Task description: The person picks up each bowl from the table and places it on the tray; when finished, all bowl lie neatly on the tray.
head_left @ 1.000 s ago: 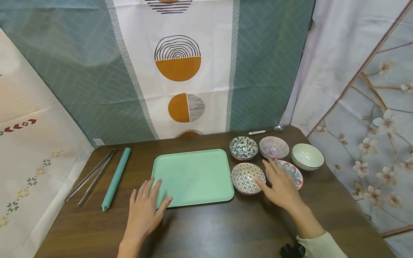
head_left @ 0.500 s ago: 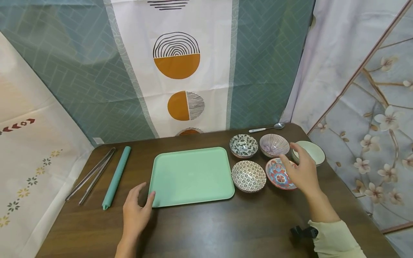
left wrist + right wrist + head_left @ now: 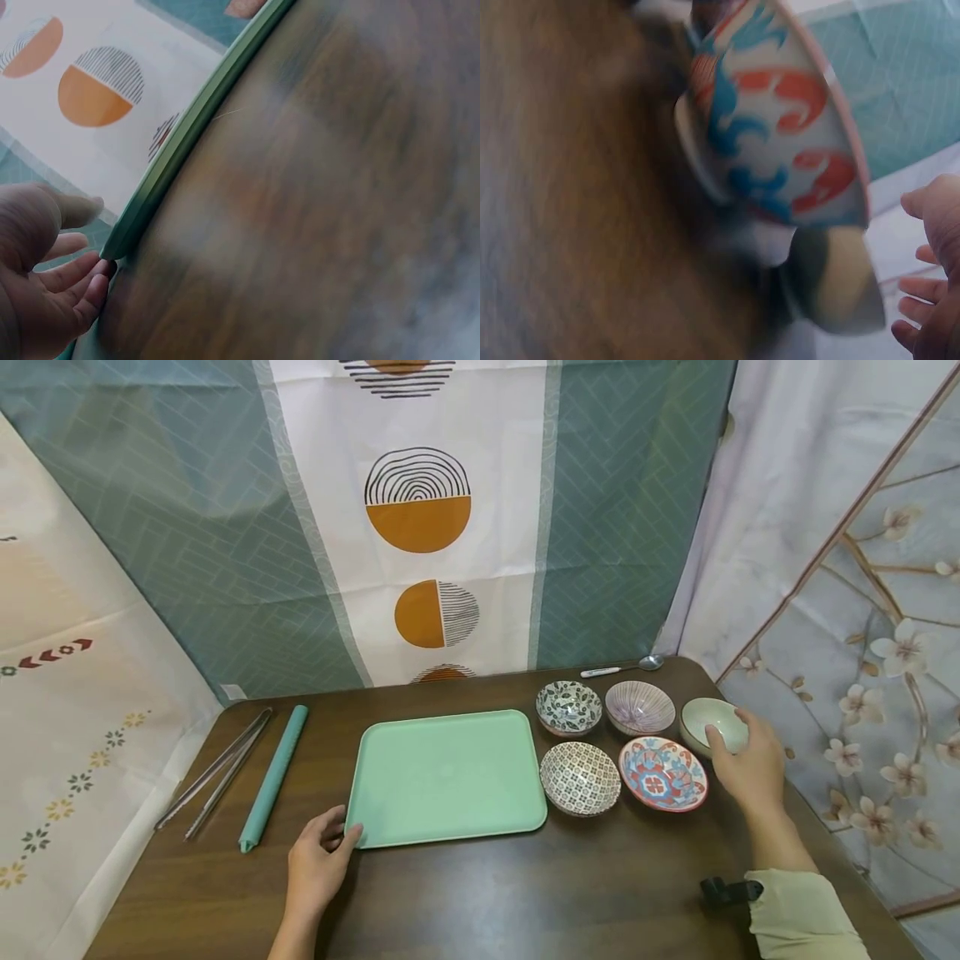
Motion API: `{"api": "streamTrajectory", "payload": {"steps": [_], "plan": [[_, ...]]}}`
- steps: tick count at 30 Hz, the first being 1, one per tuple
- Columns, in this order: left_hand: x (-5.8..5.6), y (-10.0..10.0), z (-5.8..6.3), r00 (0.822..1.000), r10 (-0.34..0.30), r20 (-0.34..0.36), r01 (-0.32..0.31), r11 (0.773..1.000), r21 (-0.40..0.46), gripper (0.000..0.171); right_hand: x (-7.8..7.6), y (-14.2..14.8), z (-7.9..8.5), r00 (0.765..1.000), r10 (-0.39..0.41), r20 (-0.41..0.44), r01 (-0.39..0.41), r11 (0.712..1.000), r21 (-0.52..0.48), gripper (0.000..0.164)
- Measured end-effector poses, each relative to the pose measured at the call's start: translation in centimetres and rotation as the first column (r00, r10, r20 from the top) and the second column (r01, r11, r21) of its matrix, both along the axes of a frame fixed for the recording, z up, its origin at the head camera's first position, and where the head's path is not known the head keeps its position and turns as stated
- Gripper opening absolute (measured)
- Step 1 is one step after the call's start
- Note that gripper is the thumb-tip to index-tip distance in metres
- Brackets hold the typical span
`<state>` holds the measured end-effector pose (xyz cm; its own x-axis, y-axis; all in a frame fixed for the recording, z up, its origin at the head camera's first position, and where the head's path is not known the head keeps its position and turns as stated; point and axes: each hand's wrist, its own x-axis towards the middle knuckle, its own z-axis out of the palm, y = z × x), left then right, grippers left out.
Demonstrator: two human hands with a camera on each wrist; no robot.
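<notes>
My left hand (image 3: 318,868) is at the near left corner of a mint-green tray (image 3: 450,781), thumb over the rim and fingers curled against its left side. In the left wrist view the fingertips (image 3: 94,289) meet the corner of the tray edge (image 3: 169,154). My right hand (image 3: 752,764) is at the right side of a cream bowl (image 3: 693,727), thumb spread from the fingers and overlapping the bowl's near rim. In the right wrist view that bowl (image 3: 847,281) stands beyond a red-and-blue patterned bowl (image 3: 780,127), with the hand (image 3: 937,277) off to the right.
Left of the tray lie metal tongs (image 3: 217,772) and a teal roll (image 3: 273,781). Right of it stand a checked bowl (image 3: 580,778), a leaf-patterned bowl (image 3: 568,707) and a purple-striped bowl (image 3: 640,707). A spoon (image 3: 622,667) lies at the table's back edge.
My right hand has moved right from over the red-and-blue bowl to the cream bowl. My left hand has lowered from above the tray, its spread fingers curling in at the near left corner.
</notes>
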<state>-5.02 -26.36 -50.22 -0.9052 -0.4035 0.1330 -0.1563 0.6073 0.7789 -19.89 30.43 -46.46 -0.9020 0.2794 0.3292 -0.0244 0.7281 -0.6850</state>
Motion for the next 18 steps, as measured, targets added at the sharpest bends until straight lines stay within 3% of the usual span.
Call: {"api": "streamTrajectory", "payload": {"steps": [4,12,18], "plan": [[0.0,-0.1,-0.1,1.000,-0.003,0.007,0.003,1.000,0.003,0.040,0.0,0.9,-0.9,1.000,-0.017,0.020,0.017,1.000,-0.006,0.057],[-0.1,0.0,-0.2,1.000,0.007,-0.007,-0.007,1.000,-0.006,0.038,-0.6,2.2,-2.3,0.991,-0.091,-0.097,0.088,0.995,-0.036,0.047],[-0.2,0.1,-0.1,1.000,0.021,-0.009,-0.022,1.000,-0.008,0.037,-0.8,2.9,-2.8,0.988,-0.136,-0.076,0.132,0.990,-0.046,0.045]]}}
